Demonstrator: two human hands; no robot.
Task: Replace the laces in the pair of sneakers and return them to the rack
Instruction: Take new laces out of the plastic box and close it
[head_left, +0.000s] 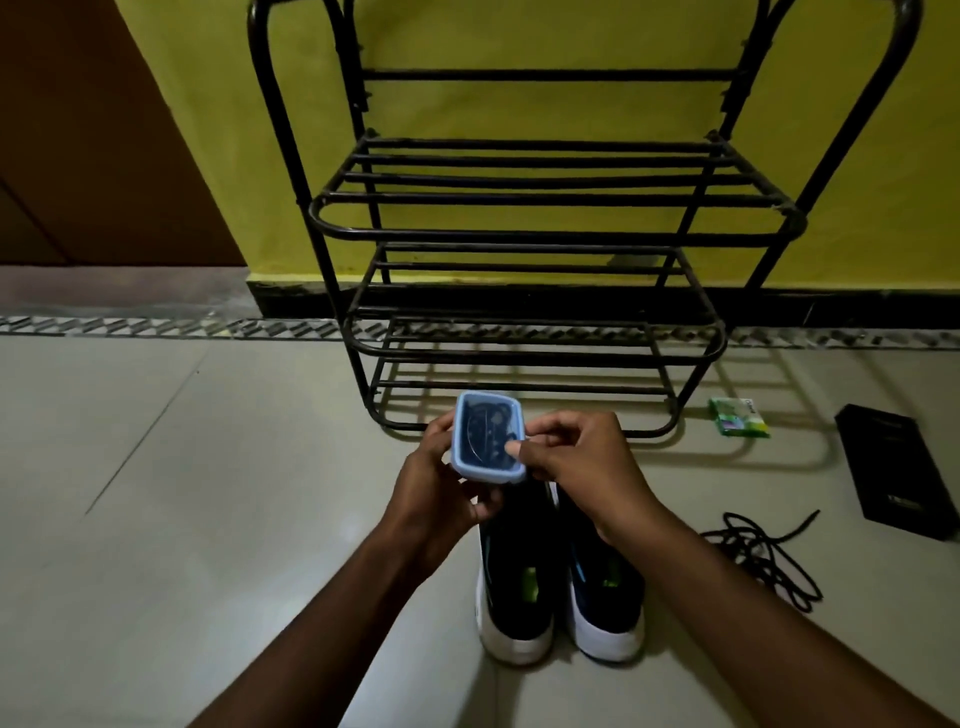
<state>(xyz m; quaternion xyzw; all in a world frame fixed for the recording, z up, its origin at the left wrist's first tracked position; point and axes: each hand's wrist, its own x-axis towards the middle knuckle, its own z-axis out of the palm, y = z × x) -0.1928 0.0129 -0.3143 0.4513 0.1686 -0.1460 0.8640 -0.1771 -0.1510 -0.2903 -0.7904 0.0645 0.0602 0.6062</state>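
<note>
A small blue plastic box (485, 437) with a clear lid and dark laces coiled inside is held up over the sneakers. My left hand (441, 483) grips its left side and underside. My right hand (576, 457) pinches its right edge with thumb and curled fingers. Below the hands, two dark sneakers with white soles stand side by side on the floor, heels toward me: the left sneaker (514, 597) and the right sneaker (605, 597). Their toes are hidden behind my hands. A loose black lace (769, 556) lies tangled on the floor to the right.
A black metal shoe rack (545, 228) with bare shelves stands against the yellow wall straight ahead. A small green packet (737, 417) and a flat black box (898, 470) lie on the pale tile floor at the right. A brown door is at the far left.
</note>
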